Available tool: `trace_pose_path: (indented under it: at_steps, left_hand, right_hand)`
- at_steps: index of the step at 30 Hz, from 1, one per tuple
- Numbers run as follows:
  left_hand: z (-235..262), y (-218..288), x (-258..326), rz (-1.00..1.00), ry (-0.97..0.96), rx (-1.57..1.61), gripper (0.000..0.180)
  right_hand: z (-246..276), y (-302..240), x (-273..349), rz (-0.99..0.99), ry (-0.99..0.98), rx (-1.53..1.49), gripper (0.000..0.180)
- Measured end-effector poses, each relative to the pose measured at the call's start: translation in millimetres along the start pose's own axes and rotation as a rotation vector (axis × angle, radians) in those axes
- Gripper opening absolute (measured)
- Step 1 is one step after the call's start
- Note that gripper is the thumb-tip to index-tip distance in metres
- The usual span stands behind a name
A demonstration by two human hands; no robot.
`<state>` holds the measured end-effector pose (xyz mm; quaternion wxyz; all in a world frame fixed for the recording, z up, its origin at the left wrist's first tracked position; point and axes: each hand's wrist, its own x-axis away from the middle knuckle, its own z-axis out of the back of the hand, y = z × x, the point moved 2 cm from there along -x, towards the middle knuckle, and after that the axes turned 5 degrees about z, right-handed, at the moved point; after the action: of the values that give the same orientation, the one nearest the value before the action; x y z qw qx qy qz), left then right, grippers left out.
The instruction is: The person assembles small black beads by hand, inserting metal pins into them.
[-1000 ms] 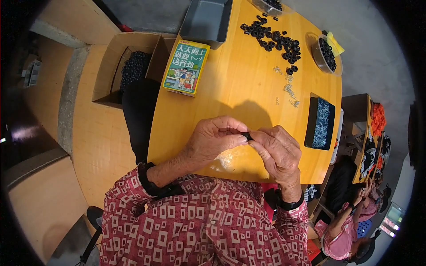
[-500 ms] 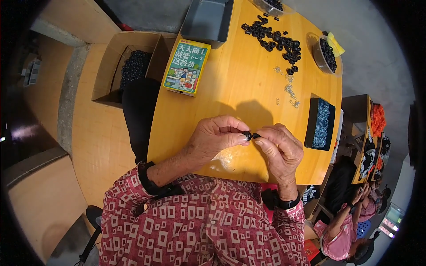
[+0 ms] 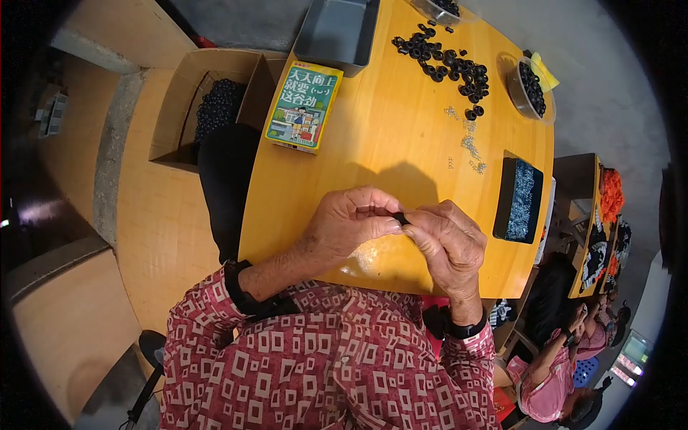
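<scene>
The light is warm and fairly bright over the yellow wooden counter (image 3: 398,93), while the far left side sinks into near-black, broken by one hazy pale smear. A soft-edged shadow lies on the counter just beyond the left hand (image 3: 347,222) and right hand (image 3: 451,240), so light appears to fall from above and from the wearer's side. Below the hands, a whitish patch of glare sits on the glossy surface. The carton's interior (image 3: 175,122) is dim. At lower right a bright panel (image 3: 631,356) looks washed out. The middle is reasonably sharp, though the dark piece (image 3: 401,218) between the fingertips shows little detail. Fisheye distortion bows straight edges toward the rim, and black fills the corners.
</scene>
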<state>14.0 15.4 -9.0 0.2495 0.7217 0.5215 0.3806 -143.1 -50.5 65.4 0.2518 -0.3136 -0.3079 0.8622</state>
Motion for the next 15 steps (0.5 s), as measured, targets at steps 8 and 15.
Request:
trace_pose_path:
  at_steps: [8, 15]
  left_hand:
    - [-1, -1, 1, -0.014, 0.015, -0.016, 0.021]
    - [-2, 1, 1, -0.046, 0.054, -0.081, 0.02]
  right_hand:
    - [-11, 9, 17, -0.096, 0.088, -0.086, 0.023]
    - [-15, 3, 19, -0.089, 0.077, -0.012, 0.034]
